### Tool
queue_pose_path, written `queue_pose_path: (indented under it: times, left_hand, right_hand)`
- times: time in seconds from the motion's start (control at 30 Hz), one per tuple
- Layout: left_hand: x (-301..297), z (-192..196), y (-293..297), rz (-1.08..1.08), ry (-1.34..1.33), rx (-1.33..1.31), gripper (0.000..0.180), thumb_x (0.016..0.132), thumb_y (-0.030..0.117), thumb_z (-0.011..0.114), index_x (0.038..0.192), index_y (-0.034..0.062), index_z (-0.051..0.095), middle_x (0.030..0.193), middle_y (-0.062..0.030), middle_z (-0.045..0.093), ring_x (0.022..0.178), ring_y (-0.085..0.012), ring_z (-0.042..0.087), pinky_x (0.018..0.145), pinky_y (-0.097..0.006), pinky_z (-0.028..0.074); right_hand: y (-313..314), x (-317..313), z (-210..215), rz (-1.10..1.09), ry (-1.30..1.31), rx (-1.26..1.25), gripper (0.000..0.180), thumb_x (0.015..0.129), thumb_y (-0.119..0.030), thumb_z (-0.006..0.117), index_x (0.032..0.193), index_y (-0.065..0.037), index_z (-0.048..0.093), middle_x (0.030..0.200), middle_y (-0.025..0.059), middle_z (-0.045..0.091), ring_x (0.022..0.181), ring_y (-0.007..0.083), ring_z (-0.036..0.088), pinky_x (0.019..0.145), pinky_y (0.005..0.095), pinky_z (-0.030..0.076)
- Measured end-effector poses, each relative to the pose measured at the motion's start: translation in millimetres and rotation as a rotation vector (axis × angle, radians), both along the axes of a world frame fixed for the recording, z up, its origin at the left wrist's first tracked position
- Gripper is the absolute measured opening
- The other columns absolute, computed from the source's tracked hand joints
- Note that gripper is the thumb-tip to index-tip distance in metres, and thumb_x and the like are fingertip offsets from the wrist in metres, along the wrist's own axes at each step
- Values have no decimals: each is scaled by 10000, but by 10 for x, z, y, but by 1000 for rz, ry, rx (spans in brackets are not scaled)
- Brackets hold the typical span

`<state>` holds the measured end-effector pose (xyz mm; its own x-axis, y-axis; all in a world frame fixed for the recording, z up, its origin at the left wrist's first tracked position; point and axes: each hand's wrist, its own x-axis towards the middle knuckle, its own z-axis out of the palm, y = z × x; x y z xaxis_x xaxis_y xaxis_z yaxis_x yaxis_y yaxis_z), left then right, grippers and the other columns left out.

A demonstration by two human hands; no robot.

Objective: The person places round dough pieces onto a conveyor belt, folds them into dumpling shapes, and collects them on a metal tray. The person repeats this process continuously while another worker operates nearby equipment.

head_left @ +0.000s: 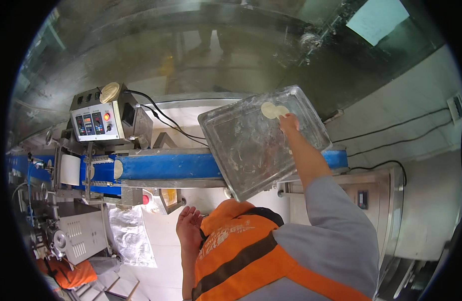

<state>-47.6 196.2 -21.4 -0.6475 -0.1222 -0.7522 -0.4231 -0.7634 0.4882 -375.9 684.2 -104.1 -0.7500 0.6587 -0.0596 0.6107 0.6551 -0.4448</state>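
A worn grey metal tray [241, 155] lies tilted across the blue conveyor belt [173, 166]. Near its far edge are two pale, thin dough rounds, one [268, 110] on the tray and another [281, 111] overlapping it on the right. My right hand [289, 123] reaches over the tray, its fingers closed at the near edge of the right-hand round. Beside my orange apron [236, 236], my left hand [189, 220] is raised off the belt, fingers loosely bent and nothing in it. Another dough round [118, 169] sits on the belt at the left.
A control box [98, 120] with a lit red lamp stands behind the belt, a pale round piece [110, 92] on top. Rollers and machine parts [70, 169] flank the belt's left end. Black cables [165, 120] run behind it. A steel cabinet [371, 200] is at the right.
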Motion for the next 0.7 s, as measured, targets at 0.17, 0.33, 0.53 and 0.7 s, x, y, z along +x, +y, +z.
queue_pose_path:
  times: [0.17,0.33,0.53,0.7]
  left_hand:
    - [23,123,525,95,-38,37,335,972,33,504,1307,31,501,1254,-113,603,1076,-232,622,939,-387,525]
    - [-5,179,794,114,-54,5,322,976,40,513,1297,31,513,1243,-110,611,1083,-234,622,944,-388,521]
    - [-166,208,1024,76,-61,-8,318,972,39,520,1290,30,523,1208,-104,624,1084,-238,623,953,-394,515]
    - [-186,261,1166,101,-78,-32,300,960,33,537,1260,33,548,1188,-109,625,1066,-244,628,937,-379,521]
  right_hand:
    - [507,-467,-305,-129,-206,67,682,745,-457,765,1165,69,658,1169,224,695,1084,313,693,927,407,544]
    - [499,-556,-283,-85,-261,-218,615,701,-384,826,1119,47,695,1133,186,710,1041,279,699,874,388,549]
    - [314,-392,314,-20,218,-481,427,767,-246,811,1113,-19,705,1088,117,711,955,235,680,836,371,533]
    - [247,-625,368,60,429,-1123,367,817,-257,790,1122,-72,705,1037,62,697,914,216,661,805,370,519]
